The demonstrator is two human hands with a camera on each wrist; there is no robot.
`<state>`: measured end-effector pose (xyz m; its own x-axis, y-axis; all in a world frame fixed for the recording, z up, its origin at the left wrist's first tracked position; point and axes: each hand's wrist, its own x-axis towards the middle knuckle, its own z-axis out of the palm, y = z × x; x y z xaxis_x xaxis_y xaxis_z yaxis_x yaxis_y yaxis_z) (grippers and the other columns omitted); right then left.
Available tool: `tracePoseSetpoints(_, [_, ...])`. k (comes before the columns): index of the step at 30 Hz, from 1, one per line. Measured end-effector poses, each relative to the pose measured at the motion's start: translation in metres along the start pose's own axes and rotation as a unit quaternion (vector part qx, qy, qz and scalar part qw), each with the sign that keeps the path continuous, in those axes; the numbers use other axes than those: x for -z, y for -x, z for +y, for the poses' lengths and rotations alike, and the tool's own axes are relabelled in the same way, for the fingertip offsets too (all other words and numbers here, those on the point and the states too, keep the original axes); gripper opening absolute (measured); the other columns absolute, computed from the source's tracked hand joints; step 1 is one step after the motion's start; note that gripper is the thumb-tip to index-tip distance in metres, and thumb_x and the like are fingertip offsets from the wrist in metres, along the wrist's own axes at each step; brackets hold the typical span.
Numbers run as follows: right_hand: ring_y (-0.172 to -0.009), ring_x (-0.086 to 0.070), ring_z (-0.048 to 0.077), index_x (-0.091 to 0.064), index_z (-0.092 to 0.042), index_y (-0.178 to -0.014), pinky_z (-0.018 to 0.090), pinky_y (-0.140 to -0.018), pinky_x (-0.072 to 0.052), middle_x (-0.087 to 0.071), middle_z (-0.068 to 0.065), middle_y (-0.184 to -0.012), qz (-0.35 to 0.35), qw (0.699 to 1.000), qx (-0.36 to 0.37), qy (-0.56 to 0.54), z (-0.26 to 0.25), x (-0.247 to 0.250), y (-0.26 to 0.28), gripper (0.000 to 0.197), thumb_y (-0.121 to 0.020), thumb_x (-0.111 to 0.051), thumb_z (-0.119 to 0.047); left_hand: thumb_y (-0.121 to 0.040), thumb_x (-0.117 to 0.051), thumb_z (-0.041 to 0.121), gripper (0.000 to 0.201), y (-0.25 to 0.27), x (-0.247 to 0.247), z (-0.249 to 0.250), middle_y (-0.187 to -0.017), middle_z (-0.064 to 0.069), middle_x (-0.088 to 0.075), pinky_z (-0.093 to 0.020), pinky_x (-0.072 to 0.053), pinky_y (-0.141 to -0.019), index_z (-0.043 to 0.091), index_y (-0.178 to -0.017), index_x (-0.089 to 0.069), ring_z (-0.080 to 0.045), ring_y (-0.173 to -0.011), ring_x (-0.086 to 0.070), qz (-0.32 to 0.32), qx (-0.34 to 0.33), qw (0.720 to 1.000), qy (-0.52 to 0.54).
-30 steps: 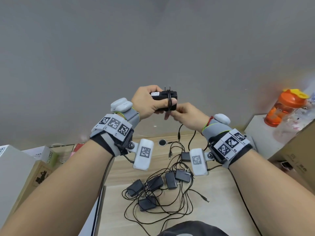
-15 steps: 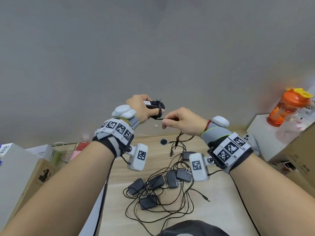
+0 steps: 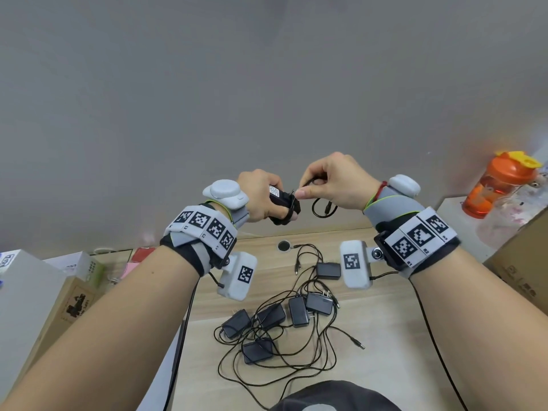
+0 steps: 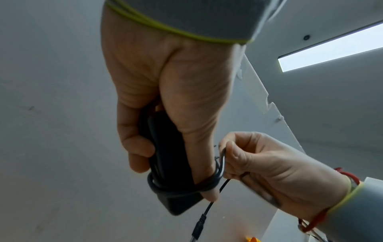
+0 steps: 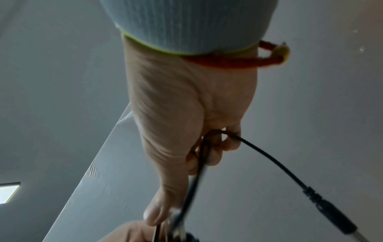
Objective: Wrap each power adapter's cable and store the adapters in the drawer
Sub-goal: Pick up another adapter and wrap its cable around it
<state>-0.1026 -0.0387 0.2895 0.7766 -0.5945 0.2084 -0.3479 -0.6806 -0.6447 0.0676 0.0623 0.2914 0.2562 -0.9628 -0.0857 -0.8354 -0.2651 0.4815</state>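
Since half a second ago the right hand [image 3: 332, 182] has risen, pinching the cable [image 4: 220, 165] tail to tuck it; the left hand [image 3: 261, 197] grips the wrapped adapter [image 3: 283, 204] steady above the tabletop's [image 3: 385, 321] far edge.

Head looks down; wrist views (close) upward.

black adapter [image 3: 283, 204]: held aloft, cable [image 4: 182, 188] coiled round | six adapters [image 3: 292, 312]: tabletop, cables tangled
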Motion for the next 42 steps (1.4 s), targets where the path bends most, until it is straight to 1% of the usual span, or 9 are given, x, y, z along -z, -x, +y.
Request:
tracePoseSetpoints(5, [-0.058,-0.051,0.004,-0.069,-0.031,-0.065,0.019,-0.064,-0.042,-0.066,-0.005,-0.062,0.020,1.000,-0.005,-0.013,0.013,0.007,-0.004,0.019,-0.074,-0.082,-0.040,-0.059,-0.091,0.042,0.040,0.007,-0.001,0.003,-0.062,0.004,-0.068,-0.025,-0.049,-0.053,0.018,-0.079,-0.066,-0.011,-0.051,-0.060,-0.060,-0.035,0.995,0.068])
tracePoseSetpoints(9, [-0.054,-0.040,0.005,-0.072,-0.022,-0.070,0.017,-0.057,-0.035,-0.054,-0.003,-0.056,0.045,0.998,-0.033,-0.039,0.026,0.002,-0.002,0.022,-0.079,-0.078,-0.041,-0.061,-0.091,0.033,0.039,0.008,-0.001,0.009,-0.060,0.000,-0.068,-0.026,-0.046,-0.053,0.011,-0.080,-0.064,-0.017,-0.050,-0.057,-0.071,-0.056,0.983,0.158])
tracePoseSetpoints(15, [-0.056,-0.036,0.008,-0.063,-0.009,-0.064,0.028,-0.057,-0.034,-0.046,-0.001,-0.054,0.028,0.994,-0.083,-0.065,0.044,-0.020,0.003,0.033,-0.087,-0.070,-0.030,-0.069,-0.089,0.019,0.038,0.006,0.001,0.019,-0.067,-0.009,-0.066,-0.029,-0.049,-0.050,0.013,-0.087,-0.056,-0.026,-0.054,-0.061,-0.003,-0.070,0.940,0.333])
tracePoseSetpoints(18, [-0.062,-0.055,0.009,-0.072,-0.010,-0.073,0.031,-0.071,-0.048,-0.066,-0.008,-0.063,0.010,0.991,-0.095,-0.089,0.049,-0.035,0.007,0.032,-0.086,-0.072,-0.039,-0.080,-0.080,0.018,0.033,0.006,0.006,0.027,-0.075,-0.003,-0.068,-0.029,-0.051,-0.053,0.017,-0.110,-0.064,-0.022,-0.054,-0.061,0.028,-0.067,0.922,0.381])
tracePoseSetpoints(20, [-0.067,-0.059,0.014,-0.072,-0.019,-0.070,0.033,-0.074,-0.049,-0.072,0.000,-0.071,0.003,0.991,-0.098,-0.094,0.049,-0.043,0.010,0.034,-0.087,-0.067,-0.048,-0.084,-0.076,0.021,0.021,0.005,0.009,0.029,-0.073,-0.002,-0.069,-0.027,-0.050,-0.055,0.020,-0.104,-0.070,-0.019,-0.054,-0.059,0.048,-0.056,0.912,0.403])
tracePoseSetpoints(25, [-0.050,-0.036,0.008,-0.070,-0.024,-0.065,0.028,-0.058,-0.033,-0.041,-0.005,-0.050,-0.048,0.995,-0.065,-0.060,0.039,-0.055,0.021,0.041,-0.096,-0.055,-0.045,-0.082,-0.078,0.024,0.015,-0.007,0.017,0.018,-0.066,-0.001,-0.069,-0.023,-0.047,-0.049,0.017,-0.094,-0.071,-0.016,-0.047,-0.058,0.139,-0.005,0.890,0.434])
tracePoseSetpoints(32, [-0.045,-0.021,0.010,-0.072,-0.016,-0.068,0.026,-0.051,-0.022,-0.020,-0.007,-0.050,-0.039,0.993,-0.059,-0.091,0.021,-0.034,0.029,0.051,-0.099,-0.047,-0.049,-0.071,-0.087,0.033,0.039,-0.024,0.013,-0.026,-0.080,-0.007,-0.073,-0.023,-0.054,-0.052,0.014,-0.102,-0.073,-0.017,-0.054,-0.065,0.176,0.057,0.927,0.326])
tracePoseSetpoints(37, [-0.049,-0.026,0.014,-0.074,-0.015,-0.069,0.022,-0.049,-0.024,-0.032,-0.001,-0.050,-0.018,0.992,0.003,-0.125,0.001,-0.007,0.024,0.032,-0.092,-0.066,-0.035,-0.065,-0.088,0.043,0.036,-0.020,-0.001,-0.034,-0.077,-0.001,-0.073,-0.024,-0.055,-0.053,0.029,-0.094,-0.074,-0.019,-0.053,-0.065,0.143,0.087,0.959,0.230])
tracePoseSetpoints(42, [-0.041,-0.035,0.007,-0.073,-0.015,-0.072,0.010,-0.047,-0.028,-0.037,-0.012,-0.040,0.057,0.993,0.015,-0.102,-0.004,0.009,0.014,0.027,-0.094,-0.065,-0.029,-0.063,-0.090,0.038,0.045,-0.012,-0.015,-0.022,-0.078,0.002,-0.073,-0.023,-0.056,-0.054,0.026,-0.103,-0.074,-0.013,-0.056,-0.065,0.056,0.057,0.979,0.187])
